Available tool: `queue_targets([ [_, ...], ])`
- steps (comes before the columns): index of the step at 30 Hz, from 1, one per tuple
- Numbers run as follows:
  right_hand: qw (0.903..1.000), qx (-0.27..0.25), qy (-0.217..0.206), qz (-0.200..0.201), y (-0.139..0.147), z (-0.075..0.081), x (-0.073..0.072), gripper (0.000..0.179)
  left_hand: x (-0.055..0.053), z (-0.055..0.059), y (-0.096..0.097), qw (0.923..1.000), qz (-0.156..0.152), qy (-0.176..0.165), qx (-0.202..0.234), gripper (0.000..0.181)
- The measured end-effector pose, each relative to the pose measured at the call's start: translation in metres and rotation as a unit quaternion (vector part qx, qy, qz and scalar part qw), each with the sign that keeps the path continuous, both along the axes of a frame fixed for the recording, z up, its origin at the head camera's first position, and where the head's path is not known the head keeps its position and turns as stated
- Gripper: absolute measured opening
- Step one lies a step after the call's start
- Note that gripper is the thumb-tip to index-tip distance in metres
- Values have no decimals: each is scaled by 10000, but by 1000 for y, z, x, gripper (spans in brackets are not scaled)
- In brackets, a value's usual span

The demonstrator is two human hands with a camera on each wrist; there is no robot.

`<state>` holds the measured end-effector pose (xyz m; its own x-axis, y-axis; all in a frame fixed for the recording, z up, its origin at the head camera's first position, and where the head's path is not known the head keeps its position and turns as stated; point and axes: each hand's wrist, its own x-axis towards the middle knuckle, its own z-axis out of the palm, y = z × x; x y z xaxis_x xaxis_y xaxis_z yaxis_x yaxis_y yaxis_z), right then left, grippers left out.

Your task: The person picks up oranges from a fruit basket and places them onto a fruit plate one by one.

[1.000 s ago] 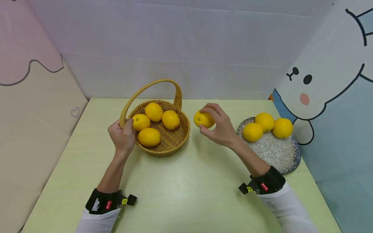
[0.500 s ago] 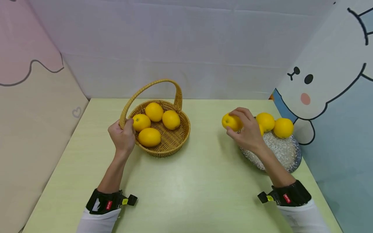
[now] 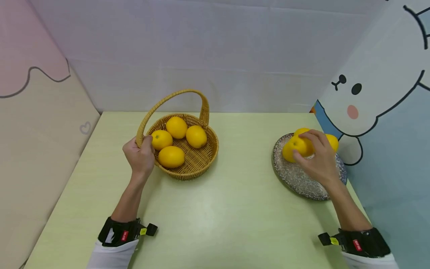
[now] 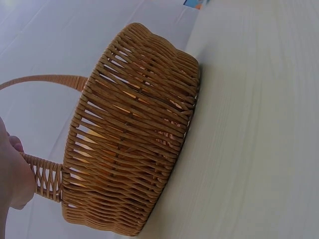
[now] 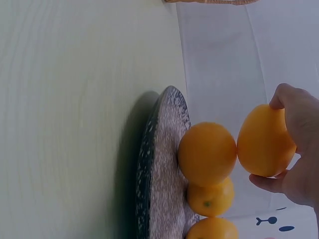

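My left hand [image 3: 140, 156] grips the handle of a round wicker basket [image 3: 198, 164] at its left end. Inside the basket lie several oranges [image 3: 171, 157], yellowish in the head view; the left wrist view shows mostly the woven outer wall [image 4: 134, 129]. At the right, my right hand [image 3: 317, 160] pinches an orange [image 5: 266, 142] between thumb and fingers, above a speckled round plate [image 3: 295, 179]. In the right wrist view the held orange appears against or right beside another orange [image 5: 207, 154] on the plate. Further oranges [image 5: 211, 196] sit behind, partly hidden in the head view.
The pale table [image 3: 215, 216] carries the basket left of centre and the plate near its right edge. A white sheet [image 3: 215, 56] rises behind, and printed panels stand along the left [image 3: 43, 149] and right [image 3: 396, 168] sides.
My right hand has carried its orange rightward from beside the basket to above the plate. The left hand keeps its grip on the handle, and the basket stays in place.
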<state>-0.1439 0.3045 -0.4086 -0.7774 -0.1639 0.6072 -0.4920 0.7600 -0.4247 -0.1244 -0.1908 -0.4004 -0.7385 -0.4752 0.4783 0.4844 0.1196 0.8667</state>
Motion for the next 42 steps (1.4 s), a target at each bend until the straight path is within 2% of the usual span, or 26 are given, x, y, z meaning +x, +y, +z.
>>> queue_targets([
  [5,9998,-14,-29,-218,19,1,7,44,0,0,0,10000,21,-38,-17,42],
  [10,9981,2,-274,-560,39,0,17,46,0,0,0,10000,14,-87,-19,41],
  [13,9973,66,-221,-698,50,-1,21,46,0,1,0,9999,26,-99,-29,42],
  [20,9971,55,-154,-745,74,-4,29,48,0,0,0,9999,23,-92,-36,44],
  [26,9958,106,-392,-822,88,-9,34,48,0,1,0,10000,27,-66,-11,44],
  [32,9909,476,-847,-937,98,-15,34,48,0,0,0,10000,31,-49,22,44],
  [38,9920,783,-746,-657,107,-27,31,49,0,0,0,10000,-6,-55,71,44],
  [42,9900,967,-837,-593,111,-33,28,47,0,1,0,10000,6,-53,54,44],
])
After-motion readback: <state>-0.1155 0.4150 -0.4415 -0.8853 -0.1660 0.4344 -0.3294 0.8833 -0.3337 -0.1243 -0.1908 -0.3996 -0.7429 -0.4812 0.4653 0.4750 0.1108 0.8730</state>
